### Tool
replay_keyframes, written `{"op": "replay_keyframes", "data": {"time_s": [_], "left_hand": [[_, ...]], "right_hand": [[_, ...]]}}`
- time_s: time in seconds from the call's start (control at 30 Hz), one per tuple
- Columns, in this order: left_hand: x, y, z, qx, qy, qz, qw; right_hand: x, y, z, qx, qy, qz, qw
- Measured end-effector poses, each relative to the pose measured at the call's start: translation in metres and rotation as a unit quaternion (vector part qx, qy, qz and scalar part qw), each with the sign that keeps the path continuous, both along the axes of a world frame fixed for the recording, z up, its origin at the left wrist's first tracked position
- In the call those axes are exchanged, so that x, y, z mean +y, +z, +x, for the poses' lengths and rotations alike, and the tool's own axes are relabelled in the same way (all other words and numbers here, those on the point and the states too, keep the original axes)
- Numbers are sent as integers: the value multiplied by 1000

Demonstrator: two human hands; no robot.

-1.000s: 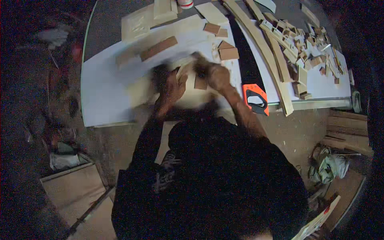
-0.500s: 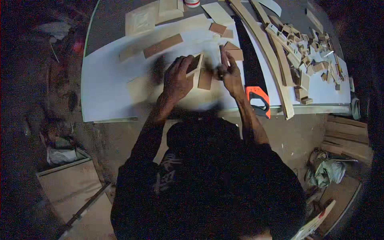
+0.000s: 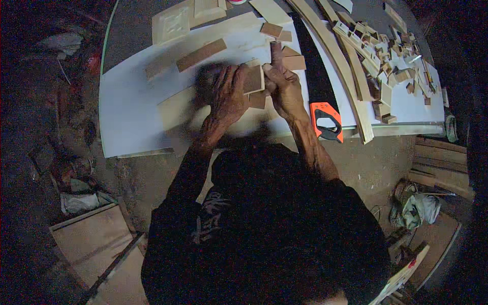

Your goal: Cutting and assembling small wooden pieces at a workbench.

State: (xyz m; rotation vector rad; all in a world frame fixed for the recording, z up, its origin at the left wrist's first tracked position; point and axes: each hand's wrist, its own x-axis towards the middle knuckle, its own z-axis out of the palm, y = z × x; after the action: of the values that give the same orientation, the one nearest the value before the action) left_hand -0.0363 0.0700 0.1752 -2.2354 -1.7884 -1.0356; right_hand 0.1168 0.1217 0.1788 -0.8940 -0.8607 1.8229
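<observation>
Left hand (image 3: 229, 96) fingers pinch a square wood block (image 3: 252, 80) — right hand (image 3: 285, 90) fingers grip a narrow wood strip (image 3: 275, 52).

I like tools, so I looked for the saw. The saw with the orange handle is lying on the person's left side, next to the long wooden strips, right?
Not quite. The head view shows the saw with the orange handle lying on the person's right side, just beyond the right hand. It does lie next to the long wooden strips.
</observation>
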Motion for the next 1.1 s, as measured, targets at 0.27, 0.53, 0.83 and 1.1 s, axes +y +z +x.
{"op": "replay_keyframes", "data": {"time_s": [0.27, 0.53, 0.83, 1.1], "left_hand": [[4, -9, 2, 4, 18, -79, 997], [3, -14, 7, 53, 23, -54, 997], [-7, -21, 1, 31, -24, -99, 994], [-9, -11, -4, -68, -48, -223, 971]], "right_hand": [[4, -3, 6, 46, 9, -37, 998], [9, -19, 16, 39, 22, -34, 998], [20, -60, 32, -320, 11, 128, 939], [40, -95, 60, -584, 35, 304, 752]]}}
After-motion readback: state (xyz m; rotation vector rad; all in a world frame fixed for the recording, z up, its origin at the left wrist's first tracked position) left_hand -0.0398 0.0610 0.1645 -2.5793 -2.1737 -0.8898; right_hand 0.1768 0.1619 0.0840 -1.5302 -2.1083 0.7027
